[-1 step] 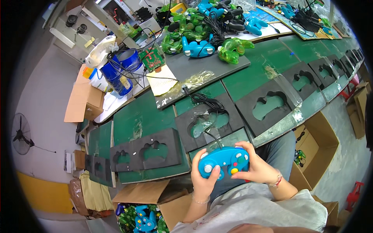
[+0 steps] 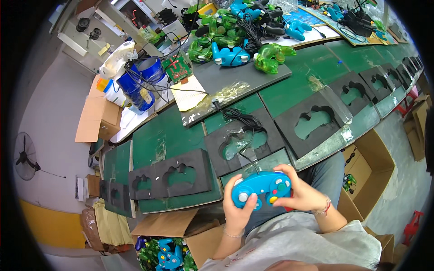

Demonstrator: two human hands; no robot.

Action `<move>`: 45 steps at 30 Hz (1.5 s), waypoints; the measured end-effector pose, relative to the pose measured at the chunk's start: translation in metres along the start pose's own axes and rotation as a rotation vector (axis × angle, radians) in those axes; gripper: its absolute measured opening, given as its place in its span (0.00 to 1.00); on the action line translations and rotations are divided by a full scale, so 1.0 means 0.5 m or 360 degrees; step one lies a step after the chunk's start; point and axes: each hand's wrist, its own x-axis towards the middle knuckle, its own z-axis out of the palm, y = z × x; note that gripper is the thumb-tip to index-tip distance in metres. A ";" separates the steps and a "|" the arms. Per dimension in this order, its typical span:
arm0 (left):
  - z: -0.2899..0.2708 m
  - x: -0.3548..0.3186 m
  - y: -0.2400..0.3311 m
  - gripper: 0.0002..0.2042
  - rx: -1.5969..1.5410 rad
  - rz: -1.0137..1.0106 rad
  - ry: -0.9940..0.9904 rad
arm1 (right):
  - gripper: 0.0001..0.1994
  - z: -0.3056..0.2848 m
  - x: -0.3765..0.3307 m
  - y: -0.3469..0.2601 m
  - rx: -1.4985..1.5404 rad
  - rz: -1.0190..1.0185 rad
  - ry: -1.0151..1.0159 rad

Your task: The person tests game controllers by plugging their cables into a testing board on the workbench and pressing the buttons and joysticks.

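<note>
A blue game controller (image 2: 261, 189) is held above my lap, its buttons and sticks facing up. My left hand (image 2: 237, 208) grips its left side, with the thumb by the pale stick. Around the right side wraps my right hand (image 2: 302, 193), its thumb close to the yellow button. From the controller's top a black cable (image 2: 244, 118) runs up to a bundled coil, which lies on the dark foam block (image 2: 218, 159) in front of me. That block has a controller-shaped cutout.
More cutout foam blocks (image 2: 296, 143) line the green bench (image 2: 149, 128) on both sides. Green and blue controllers (image 2: 230, 56) are heaped on a grey board at the back. Open cardboard boxes holding controllers stand at lower left (image 2: 205, 246) and right (image 2: 377, 167).
Both hands and the controller have shifted very slightly to the right. The grip looks the same, and the bench things stay in place.
</note>
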 end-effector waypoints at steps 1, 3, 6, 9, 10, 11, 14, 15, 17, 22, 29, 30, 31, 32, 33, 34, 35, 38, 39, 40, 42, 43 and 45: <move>0.000 -0.002 0.001 0.29 0.0006 0.0154 -0.0018 | 0.44 -0.001 0.001 0.001 0.0173 0.0148 -0.0067; 0.001 -0.004 0.002 0.29 0.0078 0.0043 0.0018 | 0.43 -0.003 0.001 0.001 0.0157 0.0230 0.0051; 0.001 -0.006 0.003 0.28 0.0015 0.0071 0.0158 | 0.45 -0.005 0.002 -0.006 -0.0121 -0.0053 -0.0049; 0.000 -0.007 0.003 0.28 0.0023 0.0068 0.0078 | 0.45 0.003 0.003 -0.015 0.0364 0.0287 0.0121; -0.003 -0.006 0.002 0.28 0.0055 0.0066 0.0091 | 0.45 0.002 0.005 -0.014 0.0151 0.0143 0.0116; -0.007 -0.008 0.002 0.28 0.0043 0.0024 0.0086 | 0.45 0.005 0.002 -0.016 -0.0097 -0.0054 0.0057; -0.023 -0.004 0.000 0.29 0.0020 -0.0051 0.0009 | 0.45 0.001 0.007 -0.009 0.0045 -0.0008 -0.0091; -0.029 -0.002 -0.001 0.31 0.0031 -0.0007 -0.0049 | 0.46 0.000 0.007 -0.006 0.0026 0.0028 -0.0063; -0.038 -0.001 0.000 0.38 -0.0057 0.0029 -0.0209 | 0.46 -0.001 0.006 -0.005 0.0047 0.0088 -0.0015; -0.027 0.000 -0.002 0.39 -0.0443 -0.0249 -0.0254 | 0.52 -0.002 0.001 -0.009 0.0050 0.0114 -0.0030; -0.013 0.004 -0.022 0.32 -0.0880 -0.0463 -0.0357 | 0.49 -0.015 -0.013 -0.023 -0.0365 -0.0197 0.0097; -0.016 0.004 -0.024 0.32 -0.0826 -0.0479 -0.0404 | 0.47 -0.017 -0.015 -0.025 -0.0380 -0.0127 0.0029; -0.017 0.005 -0.028 0.32 -0.0771 -0.0483 -0.0460 | 0.47 -0.018 -0.015 -0.025 -0.0349 -0.0179 0.0083; -0.020 0.004 -0.030 0.32 -0.0552 -0.0409 -0.0553 | 0.46 -0.020 -0.017 -0.026 -0.0279 -0.0175 0.0103; -0.022 0.005 -0.033 0.31 -0.0604 -0.0438 -0.0590 | 0.44 -0.020 -0.016 -0.027 -0.0206 -0.0165 0.0124; -0.023 0.005 -0.036 0.31 -0.0735 -0.0352 -0.0634 | 0.44 -0.020 -0.016 -0.025 -0.0205 -0.0302 0.0175; -0.023 0.005 -0.036 0.29 -0.0867 -0.0565 -0.0550 | 0.44 -0.020 -0.016 -0.026 -0.0231 -0.0214 0.0129; -0.022 0.002 -0.039 0.29 -0.0654 -0.0482 -0.0431 | 0.43 -0.017 -0.015 -0.021 -0.0342 -0.0140 0.0086; -0.021 0.002 -0.038 0.28 -0.0552 -0.0432 -0.0478 | 0.42 -0.019 -0.016 -0.020 -0.0256 -0.0200 0.0169; -0.020 0.001 -0.038 0.28 -0.0506 -0.0274 -0.0556 | 0.42 -0.019 -0.016 -0.019 -0.0170 -0.0207 0.0217; -0.021 0.002 -0.037 0.29 -0.0735 -0.0500 -0.0599 | 0.41 -0.023 -0.018 -0.017 -0.0174 -0.0216 0.0180; -0.024 0.003 -0.038 0.30 -0.0840 -0.0593 -0.0537 | 0.41 -0.023 -0.018 -0.015 -0.0197 -0.0197 0.0165; -0.026 0.005 -0.039 0.31 -0.0732 -0.0571 -0.0493 | 0.40 -0.022 -0.018 -0.014 -0.0306 -0.0120 0.0124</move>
